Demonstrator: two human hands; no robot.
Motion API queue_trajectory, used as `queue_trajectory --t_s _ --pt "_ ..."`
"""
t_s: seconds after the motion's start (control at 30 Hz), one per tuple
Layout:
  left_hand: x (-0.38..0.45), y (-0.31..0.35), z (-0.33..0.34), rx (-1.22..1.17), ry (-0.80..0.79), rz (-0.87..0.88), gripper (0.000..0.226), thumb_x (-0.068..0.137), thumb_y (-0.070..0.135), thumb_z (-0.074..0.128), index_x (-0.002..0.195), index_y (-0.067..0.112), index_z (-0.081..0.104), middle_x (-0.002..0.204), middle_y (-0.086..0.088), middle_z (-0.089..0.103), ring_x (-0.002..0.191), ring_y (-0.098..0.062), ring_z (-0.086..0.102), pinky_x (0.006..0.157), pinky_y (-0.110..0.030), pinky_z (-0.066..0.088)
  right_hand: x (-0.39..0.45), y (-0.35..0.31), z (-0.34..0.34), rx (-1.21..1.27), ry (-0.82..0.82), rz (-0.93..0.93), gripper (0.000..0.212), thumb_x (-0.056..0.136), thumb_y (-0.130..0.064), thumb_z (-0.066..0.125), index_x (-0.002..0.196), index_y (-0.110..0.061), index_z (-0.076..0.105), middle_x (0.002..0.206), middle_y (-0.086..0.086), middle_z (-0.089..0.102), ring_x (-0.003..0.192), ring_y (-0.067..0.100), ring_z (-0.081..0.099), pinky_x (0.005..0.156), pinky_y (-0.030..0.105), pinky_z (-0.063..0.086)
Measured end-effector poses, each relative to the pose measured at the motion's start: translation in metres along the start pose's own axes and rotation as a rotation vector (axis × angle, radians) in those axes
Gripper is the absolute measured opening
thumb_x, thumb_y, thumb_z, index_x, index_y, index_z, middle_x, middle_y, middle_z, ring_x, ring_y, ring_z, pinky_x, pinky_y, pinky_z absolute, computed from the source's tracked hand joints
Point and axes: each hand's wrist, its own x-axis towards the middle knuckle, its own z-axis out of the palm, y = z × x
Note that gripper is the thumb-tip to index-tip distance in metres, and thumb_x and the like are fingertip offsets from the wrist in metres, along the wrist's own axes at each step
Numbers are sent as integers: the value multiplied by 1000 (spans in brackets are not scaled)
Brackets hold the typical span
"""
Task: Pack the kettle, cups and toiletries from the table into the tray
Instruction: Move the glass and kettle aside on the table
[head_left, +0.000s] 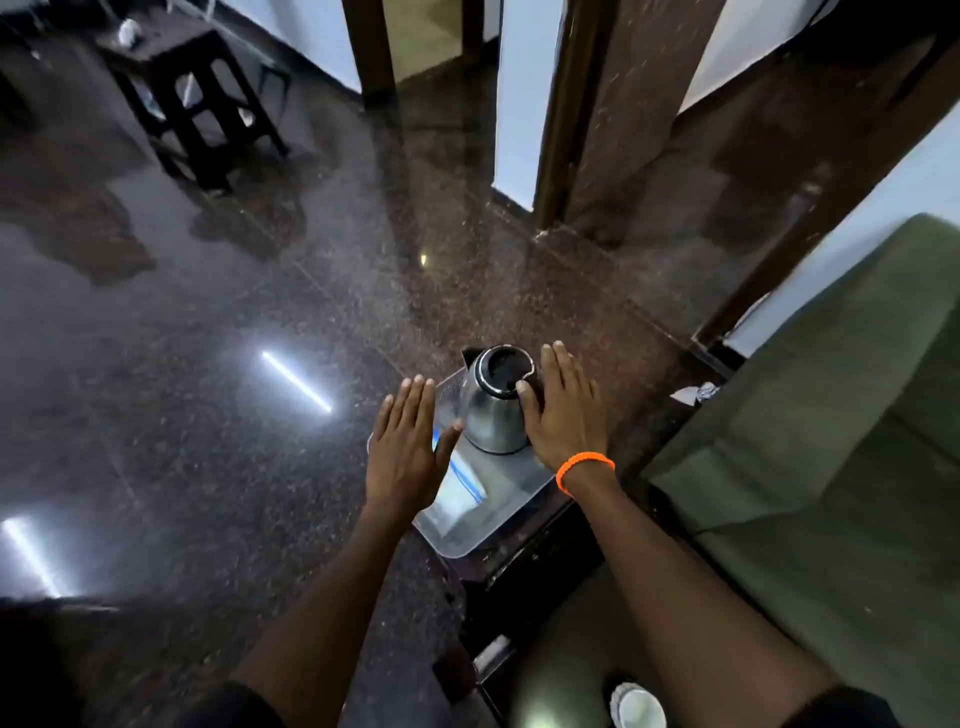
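A stainless steel kettle stands upright in a clear plastic tray, at the tray's far end, toward 12 o'clock. Its black lid faces the camera and a dark spout juts out at about 11 o'clock. The tray lies on a dark desk and its near corner, at 6 o'clock, reaches the desk's edge; inside it, toward the near end, something pale with a blue stripe shows through the plastic, too blurred to name.

The left hand is at 9 o'clock of the kettle, flat and wide with fingers straight and together, palm down; only the thumb tip comes up against the kettle's lower side. Its grip holds nothing. The right hand is at 3 o'clock of the kettle, over the handle side, fingers stretched out and the thumb touching the lid's rim. Its grip is likewise wide, resting against the kettle rather than wrapped round it. An orange bracelet circles the right wrist.

At 5 o'clock, near the frame's bottom edge, a white cup is partly in view. A green cushioned sofa fills the 3 o'clock side. Far off at 10 o'clock a dark stool stands on the polished granite floor.
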Motion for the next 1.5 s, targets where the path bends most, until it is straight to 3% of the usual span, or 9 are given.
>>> queue_trajectory --t_s 0.2,0.3,0.37,0.53,0.67,0.87,1.03,1.23,1.5 --pt "-14 -40 62 25 -353 -124 92 88 66 59 158 14 29 165 -8 34 151 -29 32 120 -45 33 -10 16 50 331 23 277 65 77 -40 81 135 -23 56 132 2 64 121 23 60 103 46 48" --pt "-12 -46 70 -11 -367 -140 93 78 54 76 153 14 37 157 -9 43 142 -31 42 111 -44 43 -2 31 56 628 3 413 60 65 -30 93 119 -21 68 100 -10 73 90 -4 68 81 17 54" --pt "-9 -46 71 -55 -358 -185 90 72 47 83 146 12 43 147 -13 50 134 -34 47 104 -44 47 2 40 62 671 -42 482 48 60 -32 96 99 -16 73 85 -9 75 73 -4 66 70 26 57" --pt "5 -43 63 -81 -338 -208 85 62 44 86 132 8 55 129 -16 59 117 -37 56 91 -44 52 5 43 68 854 -28 560 37 62 -29 95 79 -11 67 79 6 75 71 18 65 77 52 61" --pt "13 -32 46 -83 -250 -173 82 56 45 87 126 13 59 119 -13 61 112 -36 58 82 -43 52 3 55 43 974 -11 537 46 57 -36 94 81 -8 66 75 0 71 70 12 64 74 44 59" --pt "27 25 13 -92 -242 -52 80 58 51 85 125 17 58 122 -8 61 115 -32 57 79 -43 52 -15 86 -47 984 40 491 53 57 -33 96 79 -2 58 75 5 64 72 17 62 72 53 60" --pt "22 94 5 -136 -249 57 86 58 51 84 132 17 56 128 -7 59 122 -30 53 78 -44 54 -53 136 -133 863 115 448 37 63 -27 95 70 -19 60 59 -17 58 57 -1 53 54 15 47" --pt "-19 204 39 -177 -339 218 84 58 59 76 130 23 54 129 -3 55 122 -27 51 82 -46 55 -149 219 -212 742 232 522 42 65 -14 95 66 -15 52 61 -4 46 56 4 40 50 16 35" --pt "-117 333 125 -203 -556 410 91 54 53 79 136 24 53 128 0 51 124 -27 49 84 -48 57 -327 334 -254 717 347 793 51 64 -10 95 78 12 51 70 12 50 69 16 47 59 35 46"
